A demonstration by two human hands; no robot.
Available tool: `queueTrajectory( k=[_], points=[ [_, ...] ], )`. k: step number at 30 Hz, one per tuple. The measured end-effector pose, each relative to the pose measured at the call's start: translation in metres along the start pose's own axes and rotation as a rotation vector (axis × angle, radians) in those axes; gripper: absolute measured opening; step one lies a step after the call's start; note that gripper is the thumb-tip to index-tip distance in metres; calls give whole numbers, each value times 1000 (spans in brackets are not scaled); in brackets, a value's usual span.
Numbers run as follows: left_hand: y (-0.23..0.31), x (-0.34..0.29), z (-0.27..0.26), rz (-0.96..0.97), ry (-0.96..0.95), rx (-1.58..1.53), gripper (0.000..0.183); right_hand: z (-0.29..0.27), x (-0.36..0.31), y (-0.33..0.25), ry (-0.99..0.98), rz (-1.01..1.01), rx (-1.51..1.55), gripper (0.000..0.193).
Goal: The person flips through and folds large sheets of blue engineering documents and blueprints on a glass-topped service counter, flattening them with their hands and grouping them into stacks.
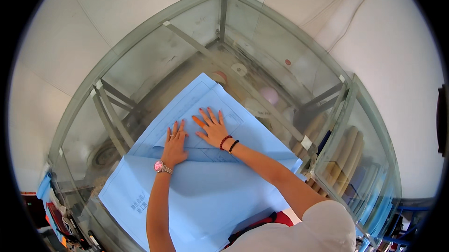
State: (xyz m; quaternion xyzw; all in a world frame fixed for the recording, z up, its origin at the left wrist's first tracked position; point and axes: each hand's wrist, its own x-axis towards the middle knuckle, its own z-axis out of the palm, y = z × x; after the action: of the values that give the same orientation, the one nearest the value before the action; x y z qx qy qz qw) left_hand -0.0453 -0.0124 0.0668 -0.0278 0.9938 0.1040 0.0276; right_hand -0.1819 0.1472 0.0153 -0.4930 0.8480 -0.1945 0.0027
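Glass-topped display case [110, 60] fills most of the view; its near side is cut off at the bottom, contents hazy through the panes. Blue drawing sheets [206, 191] lie on top of it, folded across the middle, near end partly hidden by forearm and white sleeve [322, 226]. Linework's too faint to read. Tan rolls [343, 158] stand in the right compartment, ends partly lost in reflections; can't tell the material. Pink round object [269, 95] under the glass, ball or balloon, can't say. Right hand [216, 133] flat on the sheets, fingers spread, left hand [174, 148] just beside it, fingers extended. Neither has hold of anything I can see; palms hidden. Orange cover [199, 121] on one right finger. Wristwatch [159, 166] on the left, dial unreadable.
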Motion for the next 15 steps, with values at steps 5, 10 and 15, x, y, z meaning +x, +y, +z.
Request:
queueTrajectory(
  k=[5,10,15],
  points=[
    [16,1,31,-301,203,-23,87,-3,3,-1,17,-8,-21,58],
    [25,5,38,-385,198,-1,105,-5,6,10,32,-41,-42,57],
    [24,8,43,-407,156,-21,108,-5,4,12,22,-55,-77,58]
  ],
)
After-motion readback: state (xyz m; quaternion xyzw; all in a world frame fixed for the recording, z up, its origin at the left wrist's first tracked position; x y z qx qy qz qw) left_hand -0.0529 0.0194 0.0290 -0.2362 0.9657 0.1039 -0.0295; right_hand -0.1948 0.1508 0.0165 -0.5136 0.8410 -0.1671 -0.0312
